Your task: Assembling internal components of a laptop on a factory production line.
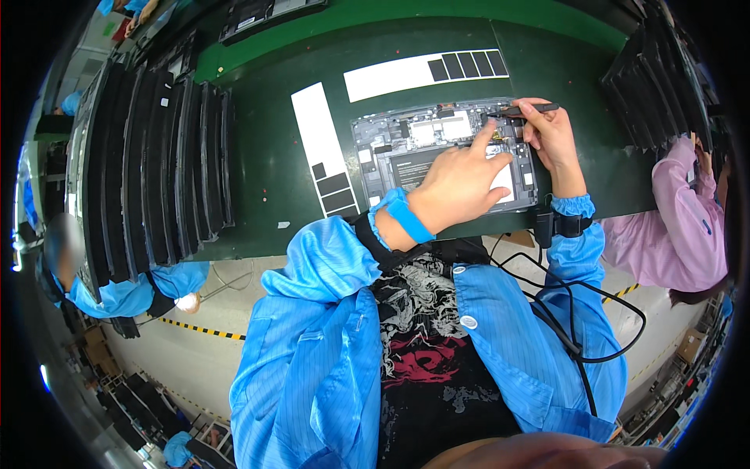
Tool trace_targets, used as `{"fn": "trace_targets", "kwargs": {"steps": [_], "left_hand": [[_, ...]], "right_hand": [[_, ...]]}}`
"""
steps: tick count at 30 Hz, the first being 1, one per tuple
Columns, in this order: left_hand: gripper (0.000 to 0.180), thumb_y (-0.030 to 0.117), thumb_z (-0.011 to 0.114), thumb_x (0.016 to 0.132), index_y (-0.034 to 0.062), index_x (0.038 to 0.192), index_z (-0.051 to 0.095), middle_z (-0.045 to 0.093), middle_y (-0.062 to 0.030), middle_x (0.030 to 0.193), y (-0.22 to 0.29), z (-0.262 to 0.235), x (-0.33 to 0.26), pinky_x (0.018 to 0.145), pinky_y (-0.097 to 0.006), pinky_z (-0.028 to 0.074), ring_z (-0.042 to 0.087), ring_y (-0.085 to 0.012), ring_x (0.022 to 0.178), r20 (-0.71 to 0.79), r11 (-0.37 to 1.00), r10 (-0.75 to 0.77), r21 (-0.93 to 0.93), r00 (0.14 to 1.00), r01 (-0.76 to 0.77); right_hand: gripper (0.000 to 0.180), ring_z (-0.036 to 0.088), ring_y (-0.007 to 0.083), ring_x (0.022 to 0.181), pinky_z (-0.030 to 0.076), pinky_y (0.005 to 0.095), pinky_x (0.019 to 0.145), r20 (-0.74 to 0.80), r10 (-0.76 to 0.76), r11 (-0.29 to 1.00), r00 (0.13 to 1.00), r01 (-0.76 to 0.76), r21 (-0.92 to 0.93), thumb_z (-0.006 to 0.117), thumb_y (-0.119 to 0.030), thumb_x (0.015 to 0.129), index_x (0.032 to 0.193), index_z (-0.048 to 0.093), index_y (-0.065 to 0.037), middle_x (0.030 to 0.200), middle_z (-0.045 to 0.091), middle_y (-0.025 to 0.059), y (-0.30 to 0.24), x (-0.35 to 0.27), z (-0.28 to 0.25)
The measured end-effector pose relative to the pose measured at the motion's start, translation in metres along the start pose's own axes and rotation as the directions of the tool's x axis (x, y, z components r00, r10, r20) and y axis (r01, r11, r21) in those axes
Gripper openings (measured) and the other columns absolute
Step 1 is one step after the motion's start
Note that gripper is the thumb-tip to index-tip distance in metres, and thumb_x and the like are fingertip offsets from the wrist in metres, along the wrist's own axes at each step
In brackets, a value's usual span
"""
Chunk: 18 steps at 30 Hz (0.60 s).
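Note:
An opened laptop base (371, 168) lies on the green bench in front of me, its circuit board and black battery (410, 168) bare. My left hand (461, 184) reaches over it from the near side, index finger stretched onto the upper right of the board and the other fingers apart. My right hand (553, 137), at the base's right edge, pinches dark tweezers (539, 108). Their tips point left, close to my left index fingertip. What lies under that fingertip is hidden.
White sheets with black rectangular pads lie behind (391, 80) and left (316, 129) of the base. Upright laptop parts stand in rows at left (156, 164) and right (652, 86). A black cable (578, 356) hangs below my right wrist. A pink-sleeved person (664, 227) is at right.

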State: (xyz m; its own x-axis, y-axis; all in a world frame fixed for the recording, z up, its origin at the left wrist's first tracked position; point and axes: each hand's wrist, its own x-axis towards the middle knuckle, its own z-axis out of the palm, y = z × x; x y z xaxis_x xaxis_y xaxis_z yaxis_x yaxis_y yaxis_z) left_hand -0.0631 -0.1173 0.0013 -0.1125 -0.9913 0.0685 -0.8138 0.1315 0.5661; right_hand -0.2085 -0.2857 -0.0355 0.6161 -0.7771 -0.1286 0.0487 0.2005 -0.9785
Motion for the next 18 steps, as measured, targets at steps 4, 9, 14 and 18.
{"fn": "trace_targets", "kwargs": {"steps": [4, 9, 14, 18], "left_hand": [[0.053, 0.035, 0.069, 0.077, 0.0107, 0.122, 0.055, 0.035, -0.0362, 0.135, 0.006, 0.011, 0.003, 0.074, -0.043, 0.054, 0.066, -0.0397, 0.078, -0.045, 0.995, 0.006, 0.104, 0.999, -0.001], [0.076, 0.044, 0.075, 0.068, 0.0068, 0.128, 0.046, 0.031, -0.0419, 0.133, 0.016, 0.009, 0.005, 0.068, -0.040, 0.055, 0.067, -0.0381, 0.075, -0.027, 0.975, -0.138, 0.171, 0.990, 0.141], [0.081, 0.045, 0.077, 0.065, 0.0053, 0.128, 0.044, 0.031, -0.0432, 0.133, 0.015, 0.008, 0.005, 0.065, -0.040, 0.056, 0.067, -0.0379, 0.072, -0.021, 0.980, -0.092, 0.178, 0.996, 0.094], [0.070, 0.040, 0.075, 0.072, 0.0044, 0.126, 0.047, 0.037, -0.0361, 0.133, 0.022, -0.011, -0.020, 0.077, -0.042, 0.054, 0.064, -0.0389, 0.091, -0.015, 0.990, -0.082, 0.113, 0.997, 0.083]], "right_hand": [[0.022, 0.052, 0.0066, 0.049, 0.035, 0.0172, 0.038, -0.005, -0.004, 1.000, 1.000, 0.004, -0.013, 0.062, -0.011, 0.089, 0.101, 0.063, 0.007, 0.083, 0.066, 0.0119, 0.004, 0.001, -0.002], [0.028, 0.056, 0.0082, 0.054, 0.038, 0.0179, 0.042, -0.065, -0.146, 0.983, 0.987, 0.152, 0.103, 0.061, -0.016, 0.091, 0.109, 0.060, 0.005, 0.096, 0.067, 0.0138, 0.002, -0.003, 0.009], [0.037, 0.064, 0.0133, 0.072, 0.046, 0.0198, 0.055, -0.232, -0.167, 0.968, 0.958, 0.204, 0.146, 0.056, -0.026, 0.095, 0.117, 0.056, 0.003, 0.104, 0.066, 0.0139, 0.001, -0.003, 0.008], [0.035, 0.066, 0.0168, 0.085, 0.049, 0.0231, 0.066, -0.357, -0.182, 0.983, 0.916, 0.175, -0.053, 0.052, -0.027, 0.097, 0.117, 0.057, 0.001, 0.104, 0.066, 0.0129, -0.007, -0.020, 0.004]]}}
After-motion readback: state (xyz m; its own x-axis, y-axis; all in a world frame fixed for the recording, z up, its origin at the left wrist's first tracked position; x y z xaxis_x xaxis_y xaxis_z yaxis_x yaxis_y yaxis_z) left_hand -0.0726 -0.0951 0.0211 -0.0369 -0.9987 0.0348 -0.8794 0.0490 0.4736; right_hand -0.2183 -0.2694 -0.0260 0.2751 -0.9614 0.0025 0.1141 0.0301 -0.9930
